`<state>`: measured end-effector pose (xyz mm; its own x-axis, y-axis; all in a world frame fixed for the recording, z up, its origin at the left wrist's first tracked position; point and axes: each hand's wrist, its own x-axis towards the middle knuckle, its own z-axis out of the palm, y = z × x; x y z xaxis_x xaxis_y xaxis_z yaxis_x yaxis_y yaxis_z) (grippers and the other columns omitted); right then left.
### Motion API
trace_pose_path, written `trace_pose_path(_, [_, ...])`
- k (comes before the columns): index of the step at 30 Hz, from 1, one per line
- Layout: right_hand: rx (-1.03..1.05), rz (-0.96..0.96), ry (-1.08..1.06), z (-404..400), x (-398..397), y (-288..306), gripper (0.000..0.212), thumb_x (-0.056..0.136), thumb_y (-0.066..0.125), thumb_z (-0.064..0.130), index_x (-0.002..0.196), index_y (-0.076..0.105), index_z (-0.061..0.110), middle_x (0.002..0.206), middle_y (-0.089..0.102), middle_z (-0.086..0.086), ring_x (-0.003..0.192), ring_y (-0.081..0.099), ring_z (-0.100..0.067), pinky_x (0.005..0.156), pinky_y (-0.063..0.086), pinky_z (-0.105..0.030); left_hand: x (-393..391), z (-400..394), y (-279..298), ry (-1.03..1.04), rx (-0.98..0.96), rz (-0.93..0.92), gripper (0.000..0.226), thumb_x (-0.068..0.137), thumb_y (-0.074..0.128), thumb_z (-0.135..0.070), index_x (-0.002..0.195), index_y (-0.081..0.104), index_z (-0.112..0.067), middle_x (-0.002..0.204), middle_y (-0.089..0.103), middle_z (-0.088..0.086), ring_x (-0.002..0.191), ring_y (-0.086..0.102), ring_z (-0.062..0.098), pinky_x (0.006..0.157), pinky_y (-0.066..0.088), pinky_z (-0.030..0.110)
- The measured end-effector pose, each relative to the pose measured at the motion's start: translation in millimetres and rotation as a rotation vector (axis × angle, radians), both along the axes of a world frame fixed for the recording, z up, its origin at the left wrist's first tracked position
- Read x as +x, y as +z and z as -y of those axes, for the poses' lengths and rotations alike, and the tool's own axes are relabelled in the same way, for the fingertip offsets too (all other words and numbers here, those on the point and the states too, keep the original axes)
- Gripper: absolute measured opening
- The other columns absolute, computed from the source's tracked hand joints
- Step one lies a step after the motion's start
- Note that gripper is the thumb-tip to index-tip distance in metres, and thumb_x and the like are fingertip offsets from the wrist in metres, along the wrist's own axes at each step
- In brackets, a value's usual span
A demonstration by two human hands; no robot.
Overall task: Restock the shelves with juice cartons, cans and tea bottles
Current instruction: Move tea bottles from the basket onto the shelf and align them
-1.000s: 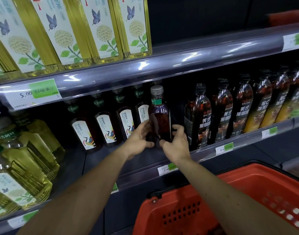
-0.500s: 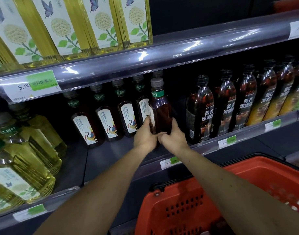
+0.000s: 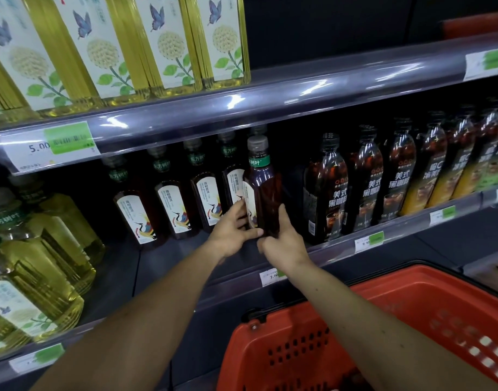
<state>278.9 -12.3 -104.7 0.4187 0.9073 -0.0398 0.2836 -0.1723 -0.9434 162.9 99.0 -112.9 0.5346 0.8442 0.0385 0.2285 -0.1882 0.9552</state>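
Observation:
A dark tea bottle [image 3: 266, 190] with a grey cap and green neck band stands upright on the middle shelf [image 3: 168, 266]. Both hands hold its lower part. My left hand [image 3: 232, 231] wraps it from the left, thumb across the front near the base. My right hand [image 3: 283, 241] grips it from the right. Its white crane label faces left. To its left stands a slanting row of matching crane-label tea bottles [image 3: 174, 204]. The bottle's base is hidden behind my fingers.
Dark coffee bottles [image 3: 325, 190] stand just right of the held bottle, more bottles beyond. Yellow tea bottles [image 3: 44, 249] fill the left of the shelf. Flower-print bottles [image 3: 168, 43] line the upper shelf. An orange basket [image 3: 383, 328] sits below right.
The bottle has turned, so its white label now shows at the left. Both hands stay round its lower part, shifted slightly right.

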Motion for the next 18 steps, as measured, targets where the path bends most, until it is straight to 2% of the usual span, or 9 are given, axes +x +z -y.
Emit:
trace_pose_path(3, [-0.037, -0.021, 0.036, -9, 6, 2, 0.098, 0.088, 0.060, 0.015, 0.160, -0.001, 0.039, 0.155, 0.044, -0.002, 0.134, 0.048, -0.023, 0.098, 0.045, -0.028, 3, 6, -4, 0.113, 0.065, 0.006, 0.077, 0.081, 0.085, -0.004, 0.145, 0.045, -0.020, 0.136, 0.061, 0.000, 0.120, 0.064, 0.017, 0.109, 0.051, 0.040])
trace_pose_path(5, [-0.050, -0.040, 0.057, -14, 9, 3, 0.101, 0.087, 0.061, 0.014, 0.159, -0.005, 0.041, 0.157, 0.040, -0.003, 0.138, 0.044, -0.024, 0.103, 0.045, -0.031, 6, 8, -6, 0.158, 0.111, -0.008, 0.069, 0.084, 0.084, -0.011, 0.141, 0.048, -0.021, 0.133, 0.062, -0.003, 0.117, 0.065, 0.017, 0.107, 0.051, 0.043])
trace_pose_path(9, [-0.068, -0.028, 0.058, -19, 17, 6, 0.107, 0.084, 0.064, 0.015, 0.158, -0.009, 0.044, 0.157, 0.040, -0.006, 0.136, 0.046, -0.026, 0.107, 0.046, -0.039, 9, 10, -9, 0.199, 0.167, -0.069, 0.058, 0.089, 0.080, -0.020, 0.139, 0.050, -0.023, 0.136, 0.061, -0.005, 0.113, 0.066, 0.014, 0.102, 0.054, 0.040])
trace_pose_path(11, [-0.051, -0.034, 0.059, -16, 19, 3, 0.109, 0.081, 0.066, 0.013, 0.159, -0.005, 0.042, 0.160, 0.035, -0.002, 0.138, 0.043, -0.024, 0.103, 0.045, -0.034, 8, 7, -9, 0.209, 0.145, -0.051, 0.054, 0.090, 0.079, -0.021, 0.137, 0.054, -0.025, 0.137, 0.062, -0.006, 0.109, 0.068, 0.010, 0.102, 0.055, 0.039])
trace_pose_path(13, [-0.028, -0.028, 0.039, -9, 16, -5, 0.107, 0.080, 0.067, 0.012, 0.160, 0.000, 0.038, 0.160, 0.035, 0.001, 0.137, 0.043, -0.021, 0.094, 0.042, -0.023, 7, 5, -8, 0.193, 0.093, -0.012, 0.059, 0.090, 0.079, -0.021, 0.143, 0.053, -0.026, 0.142, 0.060, -0.004, 0.115, 0.066, 0.010, 0.106, 0.052, 0.040])
trace_pose_path(14, [-0.020, -0.020, 0.030, -6, 14, -9, 0.105, 0.081, 0.067, 0.013, 0.160, 0.002, 0.038, 0.157, 0.039, 0.001, 0.131, 0.049, -0.018, 0.086, 0.044, -0.016, 7, 4, -8, 0.170, 0.064, 0.008, 0.067, 0.090, 0.080, -0.019, 0.149, 0.048, -0.026, 0.148, 0.057, -0.002, 0.124, 0.062, 0.013, 0.111, 0.049, 0.042])
trace_pose_path(16, [-0.005, -0.020, 0.041, -2, 9, -16, 0.101, 0.082, 0.065, 0.015, 0.159, 0.004, 0.040, 0.146, 0.050, 0.002, 0.105, 0.060, -0.006, 0.061, 0.044, -0.003, 9, 5, -9, 0.113, 0.014, 0.046, 0.082, 0.090, 0.079, -0.013, 0.158, 0.037, -0.029, 0.156, 0.049, 0.001, 0.139, 0.051, 0.018, 0.119, 0.040, 0.045])
trace_pose_path(18, [0.006, -0.028, 0.049, -2, 9, -16, 0.100, 0.082, 0.063, 0.015, 0.160, 0.005, 0.040, 0.128, 0.058, 0.004, 0.083, 0.061, 0.001, 0.047, 0.041, -0.004, 14, 6, -13, 0.088, 0.023, 0.054, 0.083, 0.091, 0.078, -0.011, 0.158, 0.036, -0.034, 0.153, 0.053, 0.000, 0.140, 0.051, 0.016, 0.121, 0.037, 0.045])
